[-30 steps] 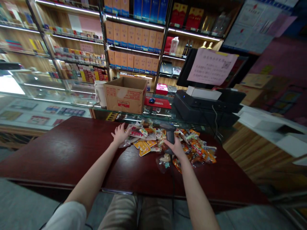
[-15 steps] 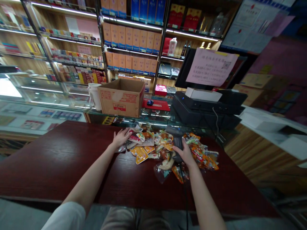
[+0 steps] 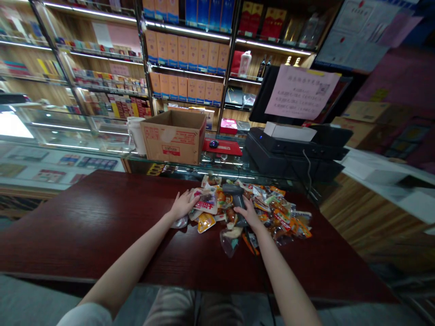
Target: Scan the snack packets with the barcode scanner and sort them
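Observation:
My left hand grips the left edge of a white snack packet with red and purple print, above the left end of the pile. My right hand is wrapped round the handle of a dark grey barcode scanner, whose head points left toward that packet. Beneath and around both hands lies a heap of clear and orange food packets. A yellow packet sits just below the white one. The scanner's cable runs down over the table's front edge.
The packets lie on a dark red wooden table. Behind it, on a glass counter, stand an open cardboard box, a white jug, a mouse on a red mat and a monitor with a paper sheet.
My left hand has moved right with the white packet, which faces up more plainly. My right hand has shifted the scanner left, closer to that packet.

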`<control>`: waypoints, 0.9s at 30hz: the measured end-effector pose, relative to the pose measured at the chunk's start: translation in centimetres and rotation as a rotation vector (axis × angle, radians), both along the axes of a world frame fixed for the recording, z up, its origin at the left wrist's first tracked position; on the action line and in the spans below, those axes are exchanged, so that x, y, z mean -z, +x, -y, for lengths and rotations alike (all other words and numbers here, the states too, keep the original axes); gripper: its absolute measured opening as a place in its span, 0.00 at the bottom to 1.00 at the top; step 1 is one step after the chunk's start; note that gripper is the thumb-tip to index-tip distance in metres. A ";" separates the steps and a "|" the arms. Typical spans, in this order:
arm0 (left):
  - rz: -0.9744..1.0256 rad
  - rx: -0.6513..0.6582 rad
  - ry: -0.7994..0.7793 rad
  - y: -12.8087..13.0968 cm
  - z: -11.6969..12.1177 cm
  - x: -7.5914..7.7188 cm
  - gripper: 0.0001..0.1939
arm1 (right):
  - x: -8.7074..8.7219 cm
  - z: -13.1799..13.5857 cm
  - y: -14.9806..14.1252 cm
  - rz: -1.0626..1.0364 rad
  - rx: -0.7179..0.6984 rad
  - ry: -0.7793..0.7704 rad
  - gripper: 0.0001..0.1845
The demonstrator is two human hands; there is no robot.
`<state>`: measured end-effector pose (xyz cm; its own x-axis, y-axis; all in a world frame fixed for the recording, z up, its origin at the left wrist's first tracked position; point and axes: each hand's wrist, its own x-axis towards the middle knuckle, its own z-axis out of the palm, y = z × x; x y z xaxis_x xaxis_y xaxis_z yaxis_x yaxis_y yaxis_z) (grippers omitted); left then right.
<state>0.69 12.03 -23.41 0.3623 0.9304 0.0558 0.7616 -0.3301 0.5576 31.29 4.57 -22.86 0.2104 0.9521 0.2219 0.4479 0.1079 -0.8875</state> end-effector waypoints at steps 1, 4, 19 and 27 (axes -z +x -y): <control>0.021 0.015 0.006 0.3 0.4 0.1 0.34 | 0.1 0.0 -0.1 0.006 0.012 -0.002 0.31; 0.069 0.032 0.003 1.0 1.2 0.2 0.35 | 0.4 -0.1 -0.3 0.009 0.030 -0.022 0.33; 0.259 -0.090 0.084 -1.2 0.7 -0.7 0.28 | -3.8 3.3 -1.7 -0.460 -0.009 -0.085 0.26; -0.052 -0.077 0.053 0.3 3.3 -3.4 0.32 | -5.6 0.6 -4.1 -0.536 -0.213 -0.087 0.22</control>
